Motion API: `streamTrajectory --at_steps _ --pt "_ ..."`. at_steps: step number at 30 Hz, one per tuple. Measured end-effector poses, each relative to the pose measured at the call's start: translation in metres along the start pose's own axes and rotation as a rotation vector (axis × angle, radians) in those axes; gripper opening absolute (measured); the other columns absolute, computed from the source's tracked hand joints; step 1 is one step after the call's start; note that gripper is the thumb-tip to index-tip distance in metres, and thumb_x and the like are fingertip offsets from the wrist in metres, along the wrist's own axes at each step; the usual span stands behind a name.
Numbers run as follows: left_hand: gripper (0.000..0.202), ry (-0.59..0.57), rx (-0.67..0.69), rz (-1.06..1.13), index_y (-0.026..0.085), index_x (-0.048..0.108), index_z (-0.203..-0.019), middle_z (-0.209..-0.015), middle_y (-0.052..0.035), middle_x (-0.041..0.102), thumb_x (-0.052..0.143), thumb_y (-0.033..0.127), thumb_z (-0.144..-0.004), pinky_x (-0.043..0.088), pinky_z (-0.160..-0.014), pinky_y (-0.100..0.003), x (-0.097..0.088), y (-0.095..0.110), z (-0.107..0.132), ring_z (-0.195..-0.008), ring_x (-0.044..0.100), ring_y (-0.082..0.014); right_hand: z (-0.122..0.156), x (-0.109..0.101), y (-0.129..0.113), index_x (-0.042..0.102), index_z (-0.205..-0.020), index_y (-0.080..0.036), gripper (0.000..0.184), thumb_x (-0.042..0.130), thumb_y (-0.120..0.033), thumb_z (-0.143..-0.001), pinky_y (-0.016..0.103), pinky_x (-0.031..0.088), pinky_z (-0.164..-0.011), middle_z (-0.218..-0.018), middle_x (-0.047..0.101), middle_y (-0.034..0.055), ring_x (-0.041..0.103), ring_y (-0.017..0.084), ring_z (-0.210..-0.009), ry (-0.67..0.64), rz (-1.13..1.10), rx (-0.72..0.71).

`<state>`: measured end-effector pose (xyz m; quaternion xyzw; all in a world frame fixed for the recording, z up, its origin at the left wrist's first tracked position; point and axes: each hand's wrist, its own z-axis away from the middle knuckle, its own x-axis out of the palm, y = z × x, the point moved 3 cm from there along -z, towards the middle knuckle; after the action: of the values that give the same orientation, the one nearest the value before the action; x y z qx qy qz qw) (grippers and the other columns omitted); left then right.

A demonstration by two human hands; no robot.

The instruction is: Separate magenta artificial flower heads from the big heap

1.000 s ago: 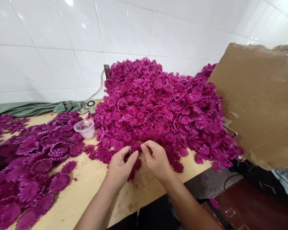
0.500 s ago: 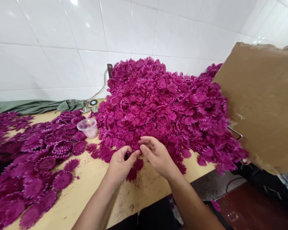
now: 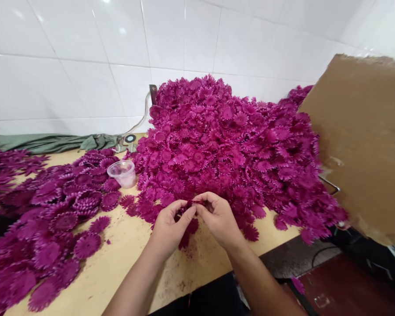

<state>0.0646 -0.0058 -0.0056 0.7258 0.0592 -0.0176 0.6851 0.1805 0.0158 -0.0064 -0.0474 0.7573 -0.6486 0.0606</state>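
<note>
My left hand (image 3: 171,224) is closed, thumb against fingers, around a magenta flower piece that is mostly hidden. Its fingertips meet those of my right hand (image 3: 217,215), which is pinched at the same spot, its thumb and forefinger pressed together. What the right fingertips grip, likely the edge of that flower piece, is too covered to make out. Just below the hands, dark magenta flower pieces (image 3: 188,236) lie on the table (image 3: 131,250). Directly behind rises a big heap of magenta flower pieces (image 3: 210,136) with toothed petals.
Larger layered magenta flowers (image 3: 55,219) spread over the table's left side. A clear plastic cup (image 3: 123,175) with whitish contents stands between them and the heap. Green cloth (image 3: 52,142) lies along the tiled wall. A cardboard sheet (image 3: 368,145) rises at right, past the table edge.
My right hand has moved in to the left hand; its fingers, spread apart before, have closed into a pinch. The view has shifted slightly.
</note>
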Motion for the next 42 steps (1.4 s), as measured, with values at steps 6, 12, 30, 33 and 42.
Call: streamTrajectory --at_steps 6,12,30,33,42 --pt "0.021 0.071 0.056 -0.092 0.018 0.049 -0.053 -0.052 0.0047 0.04 0.058 0.033 -0.066 0.035 -0.05 -0.022 -0.006 -0.001 -0.001 -0.053 0.04 -0.0105 0.004 -0.002 -0.001 0.056 -0.073 -0.017 0.018 0.05 -0.034 -0.077 0.024 0.04 -0.053 -0.061 0.052 -0.0004 0.047 0.011 -0.055 0.039 0.126 -0.052" --pt "0.024 0.105 0.002 -0.051 0.019 0.042 -0.052 -0.05 0.0063 0.036 0.058 0.033 -0.064 0.029 -0.046 -0.021 -0.008 -0.007 -0.003 -0.049 0.034 -0.0086 0.004 0.001 0.0 0.056 -0.091 -0.018 0.025 0.06 -0.03 -0.07 0.027 0.046 -0.069 -0.086 0.061 0.0039 0.056 0.014 -0.076 -0.087 -0.026 0.035" --pt "0.021 0.075 0.012 -0.021 0.019 0.047 -0.057 -0.053 0.0063 0.037 0.055 0.036 -0.066 0.03 -0.049 -0.022 -0.005 0.001 0.0 -0.051 0.034 -0.0091 0.002 0.001 -0.009 0.061 -0.076 -0.017 0.013 0.048 -0.021 -0.078 0.028 0.044 -0.064 -0.071 0.066 0.0037 0.059 0.015 -0.065 0.157 0.401 -0.178" --pt "0.017 0.057 0.06 -0.064 0.018 0.051 -0.058 -0.054 0.0052 0.04 0.056 0.032 -0.066 0.033 -0.05 -0.022 -0.005 0.005 0.0 -0.052 0.037 -0.0099 0.001 0.0 -0.01 0.058 -0.076 -0.018 0.015 0.045 -0.021 -0.08 0.028 0.044 -0.064 -0.069 0.064 0.0033 0.058 0.015 -0.064 0.193 0.456 -0.207" --pt "0.032 0.103 0.001 -0.108 0.02 0.039 -0.049 -0.047 0.0073 0.033 0.057 0.041 -0.064 0.028 -0.047 -0.022 -0.011 -0.004 0.0 -0.048 0.032 -0.0085 0.001 0.0 -0.007 0.057 -0.084 -0.017 0.014 0.054 -0.027 -0.074 0.027 0.045 -0.065 -0.08 0.058 0.0042 0.054 0.013 -0.071 -0.145 0.144 -0.11"
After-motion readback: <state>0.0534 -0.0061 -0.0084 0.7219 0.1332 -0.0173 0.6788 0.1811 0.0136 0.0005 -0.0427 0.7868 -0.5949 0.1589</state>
